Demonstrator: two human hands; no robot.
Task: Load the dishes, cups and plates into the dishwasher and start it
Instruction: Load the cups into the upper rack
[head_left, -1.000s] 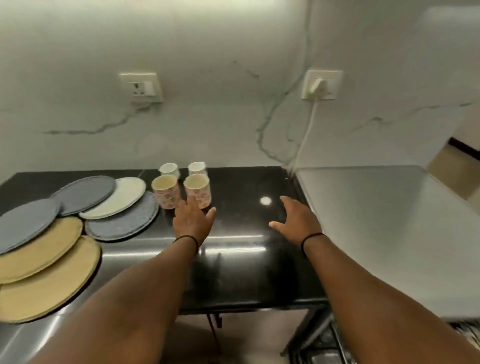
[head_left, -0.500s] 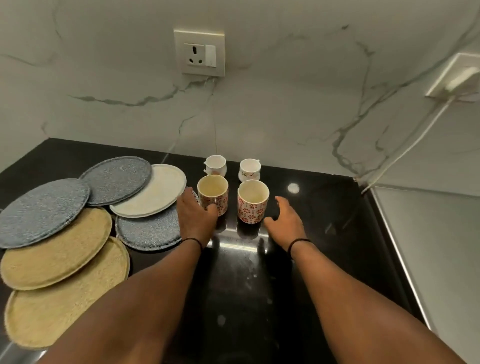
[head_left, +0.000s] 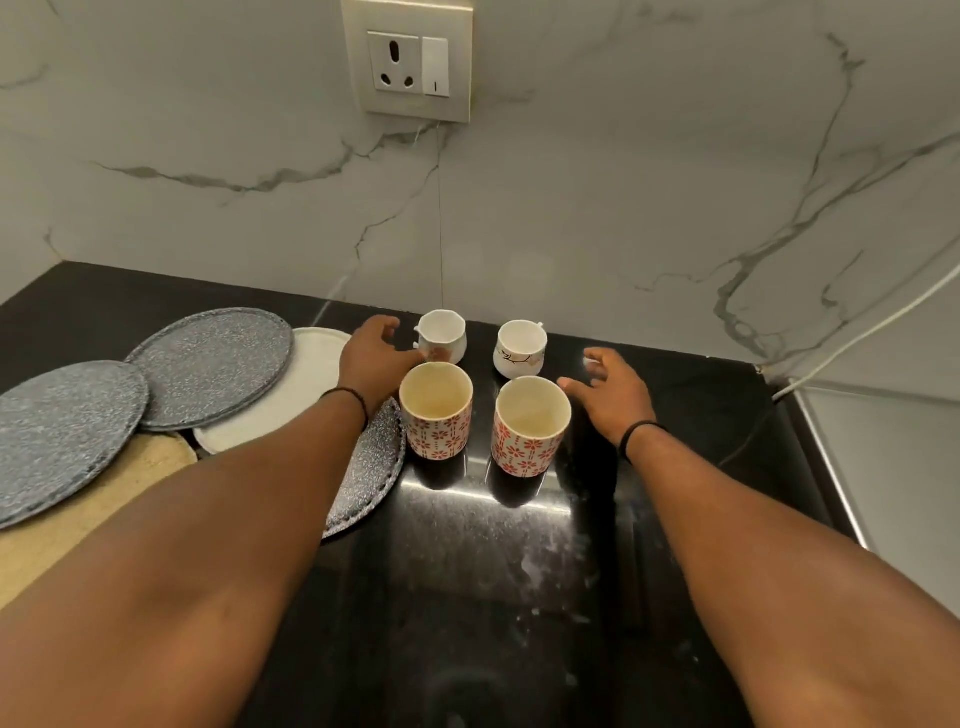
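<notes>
- The counter (head_left: 467, 597) is polished black stone, glossy, with pale smears; behind it rises a white marble wall (head_left: 597, 208) with grey veins and a cream socket plate (head_left: 408, 62).
- Four cups stand upright in a square. The two near ones are straight-sided cylinders with red flower print: the left patterned cup (head_left: 436, 410) and the right patterned cup (head_left: 530, 426), both cream inside.
- Behind them sit two squat white cups: the left white cup (head_left: 441, 336), with a faceted rim, and the right white cup (head_left: 520, 348), with a dark sprig painted on it.
- My left hand (head_left: 376, 358) reaches past the left patterned cup, fingers loosely curled, the thumb at the left white cup's side; whether it touches I cannot tell. It grips nothing.
- My right hand (head_left: 613, 392) hovers just right of the right patterned cup, fingers spread and empty, close to its rim.
- To my left lie overlapping round plates: speckled grey plates (head_left: 208, 364), a matte white plate (head_left: 291, 405) and a grainy tan plate (head_left: 78, 530), partly under my forearm.
</notes>
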